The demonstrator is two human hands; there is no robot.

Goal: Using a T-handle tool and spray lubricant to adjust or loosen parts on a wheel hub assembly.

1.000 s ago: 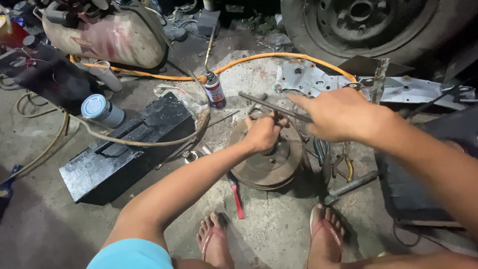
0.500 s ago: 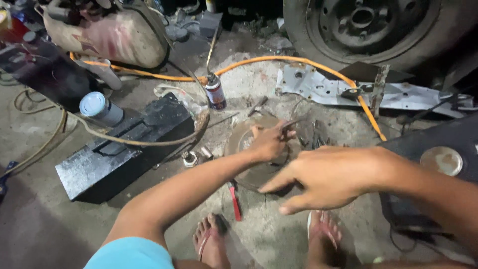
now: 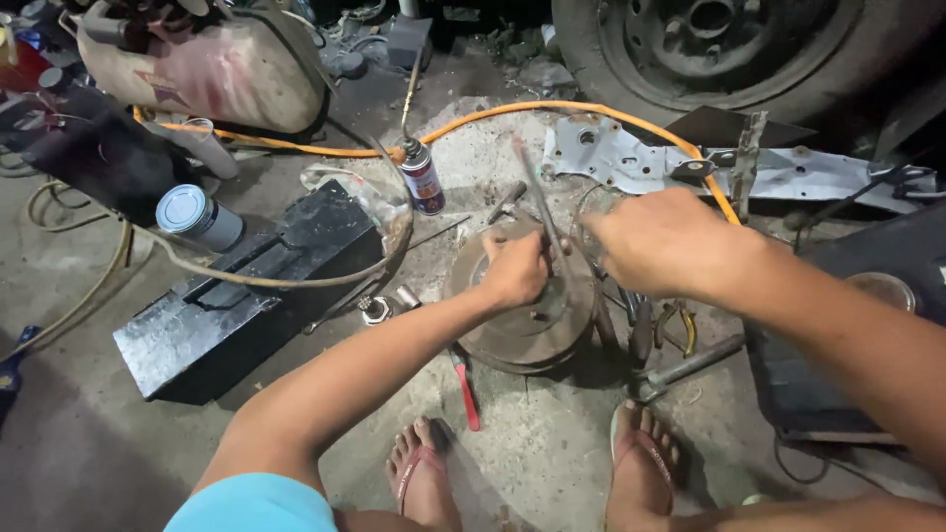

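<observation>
A rusty brake drum [image 3: 532, 330] lies flat on the concrete between my feet. My left hand [image 3: 516, 268] is a fist on top of the drum, shut on the lower end of a thin metal rod [image 3: 539, 202] that slants up and away, blurred. My right hand [image 3: 658, 241] hovers over the drum's right edge, its fingers curled close to the rod. Whether they grip anything is hidden.
A black toolbox [image 3: 251, 296], a tin can [image 3: 195, 217] and a spray can [image 3: 423, 177] sit to the left. A red-handled screwdriver [image 3: 464, 386], a hammer [image 3: 680, 366] and pliers [image 3: 680, 325] surround the drum. An orange hose [image 3: 493, 111], a metal plate [image 3: 631, 158] and a tyre [image 3: 719, 49] lie behind.
My right hand let go of the rod, dropped low towards me, then came back up to the drum's right edge. The rod, earlier lying across the drum, now slants upward from my left fist.
</observation>
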